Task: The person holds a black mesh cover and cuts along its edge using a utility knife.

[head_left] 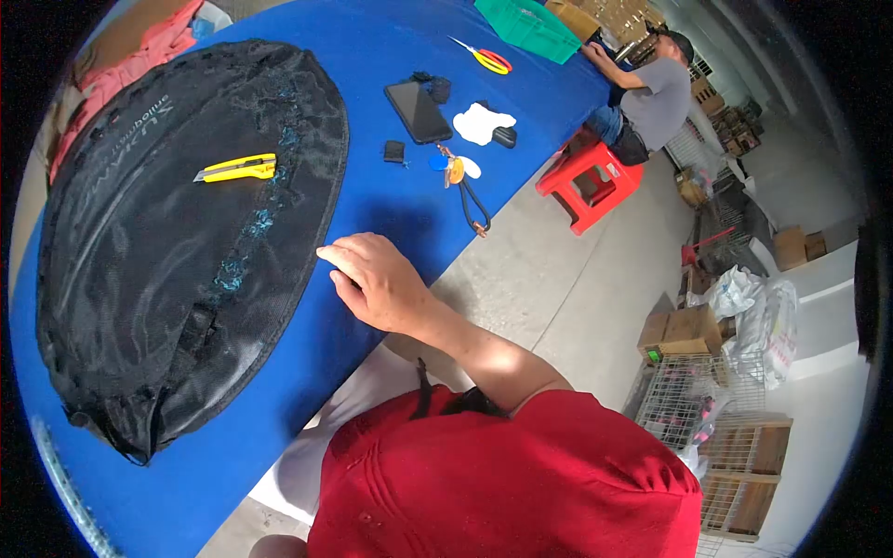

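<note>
My right hand [370, 283] is palm down at the right edge of a large black mesh piece [149, 214]. Its fingertips are at the bound rim, with the thumb apart from the fingers and nothing held. The mesh lies on the blue table [372, 200], with light-blue frayed patches along its right part and a black strap near the bottom. On top of it rests a yellow box cutter [240, 168], blade to the left. My left hand does not show.
Beyond lie a phone [418, 112], yellow-red scissors [488, 60], a white piece [481, 123], a corded keyring [455, 169] and a green crate [527, 29]. A person [656, 102] sits near a red stool [590, 181]. Pink cloth [130, 74] is at top left.
</note>
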A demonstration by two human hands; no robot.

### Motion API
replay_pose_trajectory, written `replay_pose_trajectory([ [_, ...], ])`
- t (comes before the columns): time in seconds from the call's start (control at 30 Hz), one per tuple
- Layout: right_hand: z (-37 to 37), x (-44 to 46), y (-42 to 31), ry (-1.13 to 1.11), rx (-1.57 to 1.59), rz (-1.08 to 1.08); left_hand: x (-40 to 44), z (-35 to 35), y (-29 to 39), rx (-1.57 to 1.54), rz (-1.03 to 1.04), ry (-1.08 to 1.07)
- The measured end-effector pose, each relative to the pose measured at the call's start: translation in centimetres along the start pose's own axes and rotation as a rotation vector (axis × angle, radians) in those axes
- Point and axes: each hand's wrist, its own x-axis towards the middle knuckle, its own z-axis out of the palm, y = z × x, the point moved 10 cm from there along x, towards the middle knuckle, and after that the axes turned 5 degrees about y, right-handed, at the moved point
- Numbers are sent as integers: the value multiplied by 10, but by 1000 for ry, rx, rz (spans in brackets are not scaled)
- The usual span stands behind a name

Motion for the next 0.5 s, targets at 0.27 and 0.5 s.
replay_pose_trajectory([
  [0.27,-1,0,0,5,-3,-1,-3,3,-13,35,-115,-23],
  [0.5,3,-1,3,0,-2,11,-5,4,-23,72,-211,-47],
])
